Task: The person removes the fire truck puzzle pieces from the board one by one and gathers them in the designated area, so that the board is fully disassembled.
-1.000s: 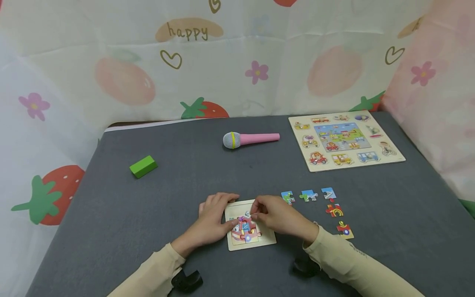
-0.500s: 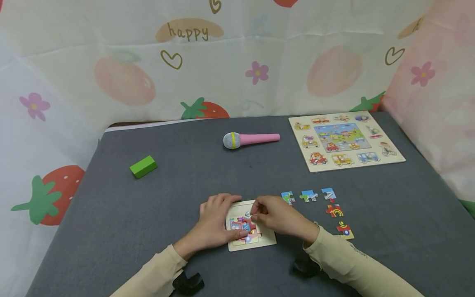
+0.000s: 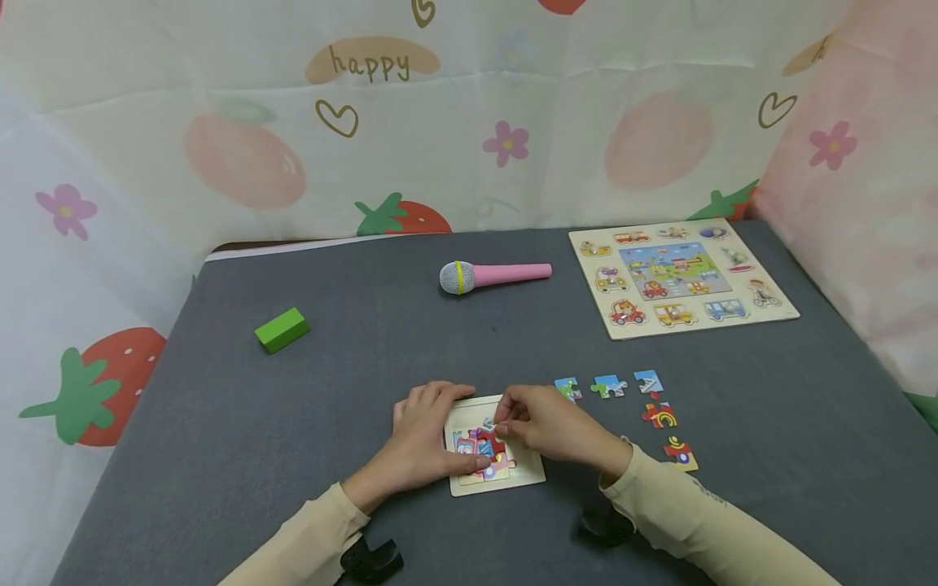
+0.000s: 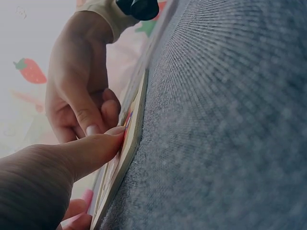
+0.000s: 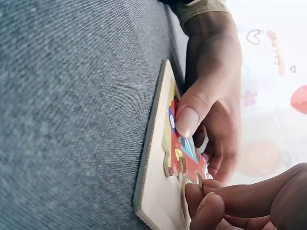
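Note:
A small wooden jigsaw tray [image 3: 531,472] lies on the table, partly filled with joined pieces showing a red and blue vehicle [image 3: 476,443]. My left hand [image 3: 421,439] lies along the tray's left side, its thumb pressing on those pieces and its fingers spread toward the far edge. From the right, my right hand [image 3: 553,427] reaches over the tray. Thumb and index fingertip pinch a puzzle piece [image 5: 199,179] at the upper part of the picture. Most of that piece is hidden behind the fingers.
Several loose puzzle pieces [image 3: 661,415] lie right of the tray. Behind them rests a large wooden picture board [image 3: 597,305]. A pink toy microphone [image 3: 513,274] lies mid-table, and a green block [image 3: 282,330] sits at the left. A printed cloth [image 3: 572,187] hangs along the back.
My left thumb has slid right, farther over the joined pieces, and the left hand has shifted slightly right. The right hand stays nearly in place.

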The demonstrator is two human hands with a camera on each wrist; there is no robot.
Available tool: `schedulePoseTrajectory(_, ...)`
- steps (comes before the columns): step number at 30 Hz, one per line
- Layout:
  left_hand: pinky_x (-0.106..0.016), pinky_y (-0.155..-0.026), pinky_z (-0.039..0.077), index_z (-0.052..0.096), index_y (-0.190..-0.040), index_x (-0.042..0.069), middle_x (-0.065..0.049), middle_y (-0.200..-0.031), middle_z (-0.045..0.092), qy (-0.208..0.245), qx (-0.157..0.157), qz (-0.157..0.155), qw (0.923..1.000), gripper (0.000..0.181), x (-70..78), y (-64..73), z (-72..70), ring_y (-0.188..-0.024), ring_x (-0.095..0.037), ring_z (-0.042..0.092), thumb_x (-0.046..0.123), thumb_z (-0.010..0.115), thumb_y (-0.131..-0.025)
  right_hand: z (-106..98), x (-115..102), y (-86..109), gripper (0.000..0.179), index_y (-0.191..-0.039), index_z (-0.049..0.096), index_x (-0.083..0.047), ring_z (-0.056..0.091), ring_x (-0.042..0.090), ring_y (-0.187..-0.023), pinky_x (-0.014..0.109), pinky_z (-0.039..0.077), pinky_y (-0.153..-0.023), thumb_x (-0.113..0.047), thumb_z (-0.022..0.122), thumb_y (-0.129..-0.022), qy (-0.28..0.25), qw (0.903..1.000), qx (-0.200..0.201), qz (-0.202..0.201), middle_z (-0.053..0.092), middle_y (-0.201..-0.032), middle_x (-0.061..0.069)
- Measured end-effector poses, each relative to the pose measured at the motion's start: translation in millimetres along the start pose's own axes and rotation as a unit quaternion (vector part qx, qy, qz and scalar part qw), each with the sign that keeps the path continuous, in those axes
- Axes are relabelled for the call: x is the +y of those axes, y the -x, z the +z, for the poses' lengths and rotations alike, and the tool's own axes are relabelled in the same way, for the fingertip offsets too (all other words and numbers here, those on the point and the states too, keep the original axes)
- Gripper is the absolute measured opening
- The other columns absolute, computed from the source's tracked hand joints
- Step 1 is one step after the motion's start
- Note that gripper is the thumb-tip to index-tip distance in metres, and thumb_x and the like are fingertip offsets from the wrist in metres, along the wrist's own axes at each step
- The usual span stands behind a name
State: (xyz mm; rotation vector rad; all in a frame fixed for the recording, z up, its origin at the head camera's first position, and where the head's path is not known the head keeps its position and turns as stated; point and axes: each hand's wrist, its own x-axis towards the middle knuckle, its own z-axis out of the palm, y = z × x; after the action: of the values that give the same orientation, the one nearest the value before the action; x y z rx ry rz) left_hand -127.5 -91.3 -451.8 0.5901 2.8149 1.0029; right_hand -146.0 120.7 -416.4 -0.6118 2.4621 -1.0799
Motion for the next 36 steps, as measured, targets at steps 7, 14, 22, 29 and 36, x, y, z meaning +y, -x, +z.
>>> schedulePoseTrajectory(7,-0.043,-0.092,0.024,0.046,-0.138,0.021,-0.003,-0.132,0.046,0.001,-0.006,-0.004,1.0000,0.086,-0.6,1.3,-1.1,-0.121,-0.024,0.036,0.054,0.081,-0.067,-6.8,1.5,2.2,0.005,-0.087,0.063,-0.009,0.055,0.011,-0.063,0.026,0.046,-0.055,-0.009,0.067,-0.089,-0.033,0.9994,-0.009,0.002,0.064,-0.080,-0.001)
schedulePoseTrajectory(14,-0.043,-0.091,0.024,0.047,-0.138,0.022,-0.002,-0.131,0.047,-0.005,0.002,0.001,1.0000,0.086,-1.2,1.3,-0.5,-0.121,-0.024,0.037,0.056,0.081,-0.066,-38.3,10.8,13.6,0.005,-0.090,0.063,-0.007,0.053,0.013,-0.058,0.029,0.046,-0.054,-0.011,0.066,-0.090,-0.028,0.9995,0.005,0.011,0.063,-0.079,0.006)
schedulePoseTrajectory(22,-0.044,-0.093,0.023,0.049,-0.136,0.022,-0.002,-0.131,0.047,0.001,-0.001,0.003,1.0000,0.084,-1.1,0.6,-0.3,-0.121,-0.024,0.037,0.055,0.081,-0.066,-83.5,39.5,43.5,0.008,-0.089,0.063,-0.008,0.056,0.015,-0.065,0.028,0.048,-0.058,-0.015,0.068,-0.089,0.020,0.9989,0.006,0.043,0.065,-0.081,0.002)
schedulePoseTrajectory(29,-0.044,-0.094,0.023,0.049,-0.136,0.022,-0.002,-0.131,0.046,0.002,-0.002,0.008,1.0000,0.083,-1.2,0.3,-0.5,-0.121,-0.024,0.036,0.056,0.080,-0.066,-104.2,63.0,65.5,0.011,-0.091,0.062,-0.007,0.050,0.014,-0.062,0.028,0.043,-0.053,-0.018,0.065,-0.091,0.025,0.9968,0.004,0.076,0.061,-0.079,0.004)
schedulePoseTrajectory(36,-0.044,-0.094,0.022,0.050,-0.136,0.022,-0.002,-0.132,0.046,0.006,-0.002,0.005,1.0000,0.083,-2.3,0.6,-0.1,-0.120,-0.024,0.036,0.055,0.081,-0.067,-111.5,75.8,70.9,0.012,-0.091,0.062,-0.005,0.051,0.014,-0.063,0.028,0.044,-0.056,-0.017,0.065,-0.091,0.019,0.9963,-0.013,0.083,0.062,-0.080,0.003)
